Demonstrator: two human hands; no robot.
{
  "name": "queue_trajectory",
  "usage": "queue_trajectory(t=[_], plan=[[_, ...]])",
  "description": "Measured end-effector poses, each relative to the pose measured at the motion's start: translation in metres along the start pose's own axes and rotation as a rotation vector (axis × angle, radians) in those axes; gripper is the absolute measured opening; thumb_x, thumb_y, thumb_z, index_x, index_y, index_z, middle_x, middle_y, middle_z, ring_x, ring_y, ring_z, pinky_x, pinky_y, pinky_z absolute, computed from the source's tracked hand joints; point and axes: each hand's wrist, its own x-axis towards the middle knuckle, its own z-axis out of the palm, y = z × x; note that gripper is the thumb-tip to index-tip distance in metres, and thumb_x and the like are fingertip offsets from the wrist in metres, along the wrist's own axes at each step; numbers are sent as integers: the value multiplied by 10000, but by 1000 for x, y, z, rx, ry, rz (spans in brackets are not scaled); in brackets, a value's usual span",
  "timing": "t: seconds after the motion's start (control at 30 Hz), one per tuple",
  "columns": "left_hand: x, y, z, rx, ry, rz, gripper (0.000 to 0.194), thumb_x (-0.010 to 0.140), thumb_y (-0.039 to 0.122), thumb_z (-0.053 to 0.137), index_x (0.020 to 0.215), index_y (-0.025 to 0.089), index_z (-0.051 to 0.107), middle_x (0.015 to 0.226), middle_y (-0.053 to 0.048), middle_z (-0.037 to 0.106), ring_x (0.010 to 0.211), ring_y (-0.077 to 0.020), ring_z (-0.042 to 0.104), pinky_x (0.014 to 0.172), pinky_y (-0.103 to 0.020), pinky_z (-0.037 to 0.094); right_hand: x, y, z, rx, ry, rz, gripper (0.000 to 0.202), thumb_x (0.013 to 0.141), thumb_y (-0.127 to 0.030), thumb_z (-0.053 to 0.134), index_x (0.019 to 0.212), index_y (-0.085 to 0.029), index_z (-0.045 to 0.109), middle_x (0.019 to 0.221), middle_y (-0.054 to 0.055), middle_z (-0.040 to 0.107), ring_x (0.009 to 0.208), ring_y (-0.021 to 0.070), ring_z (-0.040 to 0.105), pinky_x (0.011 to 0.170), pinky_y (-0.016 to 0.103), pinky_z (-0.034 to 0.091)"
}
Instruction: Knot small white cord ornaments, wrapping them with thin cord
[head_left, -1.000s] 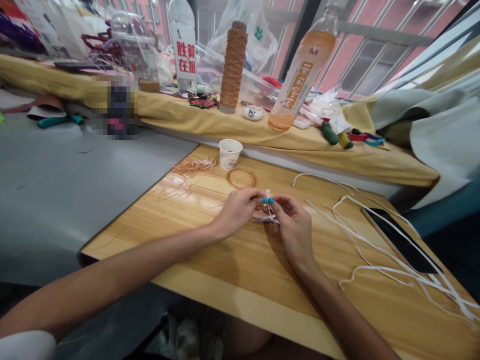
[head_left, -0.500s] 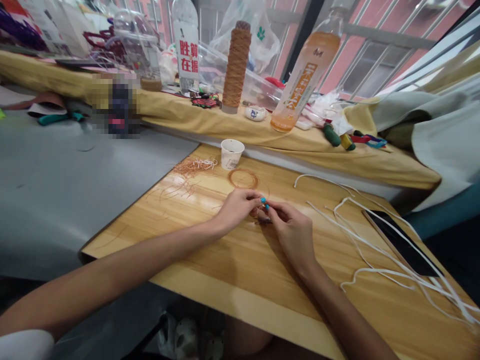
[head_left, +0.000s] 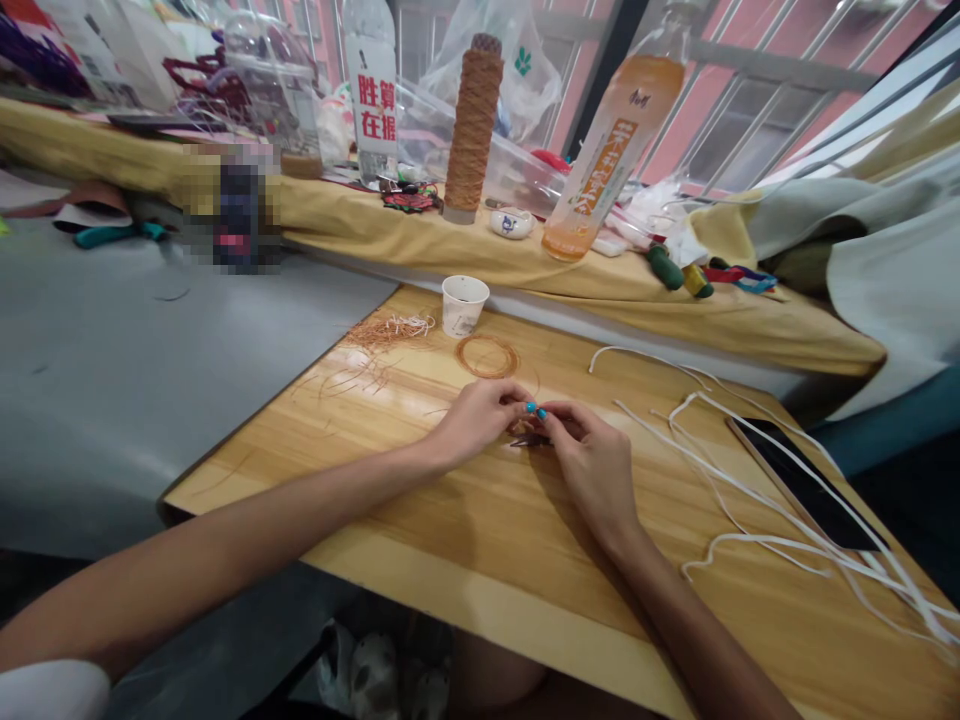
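Note:
Over the wooden table (head_left: pixel 420 520), my left hand (head_left: pixel 478 422) and my right hand (head_left: pixel 594 462) meet thumb to thumb, with turquoise nails showing. Both are closed in a pinch. Whatever lies between the fingertips is too small and covered to make out. Just beneath them is a small dark pointed object (head_left: pixel 529 440), partly hidden by the fingers. A coil of brown thread (head_left: pixel 459 358) rests just beyond my hands, and a thin loose strand curves from it toward them.
Behind the coil stands a paper cup (head_left: pixel 460 312), left of it a heap of thread scraps (head_left: pixel 382 333). White cords (head_left: pixel 720 465) cross a phone (head_left: pixel 806 485) at right. The cloth-covered ledge (head_left: pixel 360 225) holds a thread spool (head_left: pixel 472 135), an orange drink bottle (head_left: pixel 615 150) and a clear bottle (head_left: pixel 373 100).
Both hands have shifted slightly to the right, the fingertips still pinched close together. More of the dark pointed object shows under them. The things on the table stay put.

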Motion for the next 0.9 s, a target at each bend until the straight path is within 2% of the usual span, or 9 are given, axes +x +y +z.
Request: queue_trajectory(t=[0.17,0.27,0.53,0.67,0.9], plan=[[-2,6,-3,96,-50,41,201,723,231,498,827,127,635,759,-31,654,662,-118,564,620,-208,430,2,4,-1,205,9,154,172,721,-289,522,771,-151,613,759,56,658,691,172,615,673,309,485],[-3,11,-5,173,-61,65,210,725,182,475,845,139,642,780,-24,661,686,-120,572,650,-212,432,4,5,-2,241,21,186,172,708,-296,539,771,-150,606,751,59,656,679,173,614,657,308,484],[-4,18,-7,452,-57,119,228,744,110,436,853,140,634,837,-43,659,756,-135,580,697,-226,429,10,6,-12,-91,108,33,151,722,-261,500,756,-157,603,742,60,650,688,177,595,648,302,443],[-4,16,-7,588,-58,209,228,768,113,415,837,138,631,839,-53,652,764,-138,573,716,-236,426,11,8,-14,-218,91,-49,151,726,-230,469,742,-160,602,735,57,644,679,169,587,653,294,431],[-6,15,-10,780,-140,356,256,787,109,382,878,112,621,819,-89,615,775,-159,554,715,-265,427,10,7,-15,-354,97,-147,151,720,-201,443,701,-173,591,693,47,633,637,161,566,628,285,420]])
